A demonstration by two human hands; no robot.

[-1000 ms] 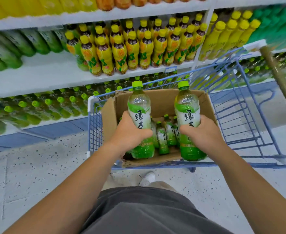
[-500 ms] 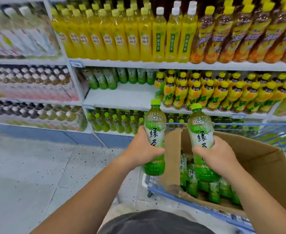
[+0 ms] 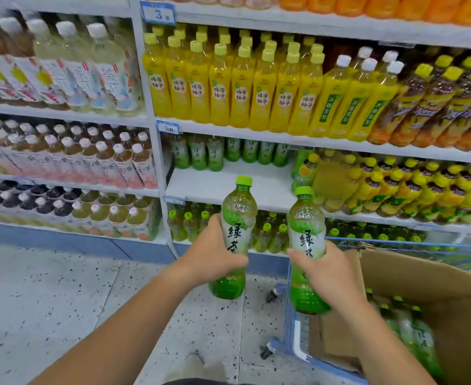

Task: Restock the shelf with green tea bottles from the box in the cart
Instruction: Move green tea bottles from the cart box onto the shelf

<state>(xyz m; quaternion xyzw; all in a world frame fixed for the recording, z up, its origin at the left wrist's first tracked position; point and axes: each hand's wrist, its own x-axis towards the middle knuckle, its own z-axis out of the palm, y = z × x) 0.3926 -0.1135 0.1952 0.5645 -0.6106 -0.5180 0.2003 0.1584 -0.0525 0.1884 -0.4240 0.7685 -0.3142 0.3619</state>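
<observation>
My left hand [image 3: 215, 252] grips one green tea bottle [image 3: 235, 218] upright around its label. My right hand [image 3: 327, 269] grips a second green tea bottle [image 3: 305, 218] the same way, a little to the right. Both bottles hang in the air in front of the white shelf [image 3: 215, 184], whose front half is bare. A row of green tea bottles [image 3: 215, 152] stands at the back of that shelf. The cardboard box [image 3: 437, 287] with several more green bottles sits in the blue cart [image 3: 291, 337] at the lower right.
Yellow-capped dark tea bottles [image 3: 395, 187] fill the right part of the same shelf. Yellow drink bottles [image 3: 228, 87] stand on the shelf above, small green-capped bottles [image 3: 190, 220] on the one below. A white upright [image 3: 156, 140] divides the shelving from the left bay. Speckled floor lies below.
My view has swung left and up from the cart to the shelves. Both hands have carried their bottles out of the box and towards the half-bare shelf.
</observation>
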